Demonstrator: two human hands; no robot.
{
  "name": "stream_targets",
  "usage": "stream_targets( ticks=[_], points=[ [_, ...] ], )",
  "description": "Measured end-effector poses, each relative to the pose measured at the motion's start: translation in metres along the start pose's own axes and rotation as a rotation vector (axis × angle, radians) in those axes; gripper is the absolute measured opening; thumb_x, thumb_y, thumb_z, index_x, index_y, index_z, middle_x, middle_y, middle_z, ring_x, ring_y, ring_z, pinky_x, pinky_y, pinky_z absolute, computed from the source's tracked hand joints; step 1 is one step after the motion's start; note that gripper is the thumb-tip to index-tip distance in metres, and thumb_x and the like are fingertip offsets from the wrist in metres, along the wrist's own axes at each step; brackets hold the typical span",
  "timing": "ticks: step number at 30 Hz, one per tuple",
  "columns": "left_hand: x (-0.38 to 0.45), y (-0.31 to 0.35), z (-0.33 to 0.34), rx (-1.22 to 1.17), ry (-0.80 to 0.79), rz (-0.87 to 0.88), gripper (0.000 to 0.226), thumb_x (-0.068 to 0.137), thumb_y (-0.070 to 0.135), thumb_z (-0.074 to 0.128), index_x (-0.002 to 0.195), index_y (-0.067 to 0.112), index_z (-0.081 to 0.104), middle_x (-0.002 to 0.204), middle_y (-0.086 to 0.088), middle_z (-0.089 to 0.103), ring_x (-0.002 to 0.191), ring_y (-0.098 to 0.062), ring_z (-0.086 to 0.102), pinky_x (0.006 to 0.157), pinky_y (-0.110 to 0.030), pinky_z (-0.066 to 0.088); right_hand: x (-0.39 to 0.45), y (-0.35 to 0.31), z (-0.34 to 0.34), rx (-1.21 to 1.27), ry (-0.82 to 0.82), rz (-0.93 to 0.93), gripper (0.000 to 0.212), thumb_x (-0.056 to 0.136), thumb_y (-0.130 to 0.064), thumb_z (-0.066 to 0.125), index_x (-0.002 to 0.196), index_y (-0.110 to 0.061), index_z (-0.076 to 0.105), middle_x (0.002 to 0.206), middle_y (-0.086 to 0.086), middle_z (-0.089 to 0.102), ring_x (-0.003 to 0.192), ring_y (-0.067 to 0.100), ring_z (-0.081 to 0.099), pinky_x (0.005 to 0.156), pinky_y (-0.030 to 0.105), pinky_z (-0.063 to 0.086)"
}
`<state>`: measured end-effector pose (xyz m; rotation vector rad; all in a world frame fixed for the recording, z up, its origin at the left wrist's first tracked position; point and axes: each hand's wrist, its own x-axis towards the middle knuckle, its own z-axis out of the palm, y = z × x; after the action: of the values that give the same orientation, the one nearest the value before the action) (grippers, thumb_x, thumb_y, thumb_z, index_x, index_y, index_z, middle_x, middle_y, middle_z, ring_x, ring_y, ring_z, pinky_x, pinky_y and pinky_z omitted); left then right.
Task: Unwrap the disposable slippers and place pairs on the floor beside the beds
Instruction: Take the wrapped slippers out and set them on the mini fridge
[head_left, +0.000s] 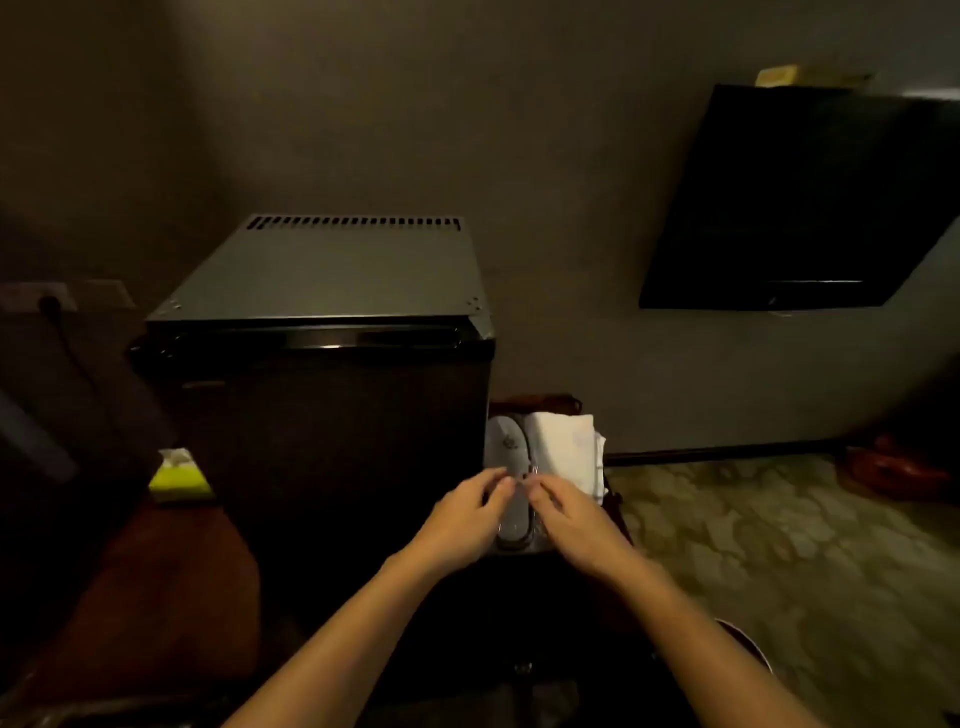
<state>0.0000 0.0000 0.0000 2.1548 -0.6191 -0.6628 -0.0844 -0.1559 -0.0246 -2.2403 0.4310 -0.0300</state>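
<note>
**Step in hand: opening the slipper wrapper**

The wrapped slippers (511, 467) lie in a low tray (535, 404) just beside the mini fridge (317, 364), next to a folded white cloth (563, 449). Both hands work above the pack. The left hand (462, 519) and right hand (576, 519) have fingertips drawn together, each apparently pinching the clear film at the middle of the pack; dim light leaves the exact grip uncertain.

Judgement: unwrapping is at its start; no pair is on the floor yet. The next move calls for pulling the two pinches apart to tear or part the film, while keeping the slippers from sliding out of the tray.
</note>
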Motion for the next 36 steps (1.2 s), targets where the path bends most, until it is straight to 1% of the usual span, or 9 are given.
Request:
stream_targets(
  ticks=[6,11,14,18,22,25,28,30,36],
  points=[
    [0.065,0.015,0.006,-0.228,-0.105,-0.11,0.057,0.085,0.071,0.045,0.102,0.022,0.068,0.115,-0.008,0.07,0.108,-0.019,0.066,0.104,-0.046,0.048,0.092,0.106,0.011,0.15,0.053,0.367,0.018,0.091,-0.035,0.066,0.097,-0.02,0.073,0.096,-0.004,0.075,0.092,0.016,0.07,0.086,0.037,0.057],
    [0.086,0.052,-0.012,-0.293,-0.114,-0.063,0.043,0.103,0.045,0.039,0.128,0.02,0.063,0.118,0.006,0.07,0.11,-0.004,0.064,0.106,-0.029,0.047,0.152,0.157,0.044,0.147,-0.113,0.502,0.029,0.087,-0.041,0.069,0.103,-0.018,0.065,0.109,0.007,0.072,0.101,0.029,0.068,0.086,0.035,0.054],
    [0.088,0.061,-0.025,-0.324,-0.069,-0.046,0.04,0.105,0.038,0.037,0.129,0.018,0.063,0.112,0.007,0.071,0.1,0.004,0.067,0.088,-0.012,0.052,0.172,0.173,0.066,0.248,-0.136,0.527,0.019,0.085,-0.02,0.075,0.097,-0.01,0.064,0.102,0.011,0.07,0.099,0.031,0.067,0.086,0.039,0.055],
    [0.094,0.064,-0.031,-0.308,-0.036,-0.068,0.037,0.106,0.037,0.037,0.124,0.02,0.064,0.107,0.007,0.072,0.085,0.013,0.067,0.067,0.001,0.044,0.192,0.204,0.098,0.264,-0.144,0.56,0.045,0.061,-0.032,0.087,0.098,-0.011,0.075,0.096,0.011,0.076,0.09,0.029,0.072,0.076,0.04,0.06],
    [0.093,0.069,-0.031,-0.232,-0.086,-0.051,0.035,0.104,0.043,0.038,0.123,0.029,0.063,0.11,0.01,0.071,0.097,0.008,0.066,0.086,-0.009,0.05,0.178,0.166,0.084,0.251,-0.091,0.559,0.017,0.07,-0.021,0.086,0.077,-0.015,0.072,0.089,0.011,0.075,0.087,0.027,0.072,0.071,0.039,0.056],
    [0.093,0.072,-0.03,-0.239,-0.124,-0.043,0.034,0.103,0.045,0.039,0.123,0.033,0.064,0.111,0.013,0.071,0.105,0.003,0.065,0.103,-0.029,0.049,0.175,0.161,0.075,0.343,-0.081,0.541,0.019,0.082,-0.013,0.074,0.1,-0.007,0.071,0.099,0.01,0.07,0.091,0.022,0.065,0.081,0.033,0.054],
    [0.092,0.076,-0.03,-0.228,-0.159,-0.029,0.035,0.102,0.045,0.042,0.124,0.031,0.065,0.112,0.012,0.072,0.106,0.001,0.065,0.105,-0.035,0.049,0.169,0.156,0.065,0.483,-0.01,0.569,0.008,0.087,-0.003,0.067,0.082,-0.006,0.071,0.083,0.015,0.068,0.076,0.027,0.063,0.072,0.039,0.052],
    [0.092,0.081,-0.031,-0.207,-0.169,-0.01,0.035,0.102,0.045,0.042,0.124,0.03,0.065,0.111,0.011,0.072,0.104,0.001,0.066,0.104,-0.035,0.049,0.166,0.15,0.058,0.544,0.015,0.534,0.027,0.092,-0.002,0.06,0.068,-0.01,0.068,0.073,0.018,0.065,0.067,0.025,0.059,0.064,0.038,0.048],
    [0.1,0.083,-0.027,0.019,-0.076,-0.069,0.035,0.095,0.056,0.049,0.12,0.034,0.061,0.116,0.011,0.067,0.107,-0.008,0.063,0.101,-0.033,0.049,0.131,0.091,-0.013,0.792,0.135,0.294,0.015,0.099,-0.017,0.058,0.089,-0.006,0.059,0.08,0.016,0.061,0.072,0.022,0.057,0.064,0.033,0.046]
  ],
)
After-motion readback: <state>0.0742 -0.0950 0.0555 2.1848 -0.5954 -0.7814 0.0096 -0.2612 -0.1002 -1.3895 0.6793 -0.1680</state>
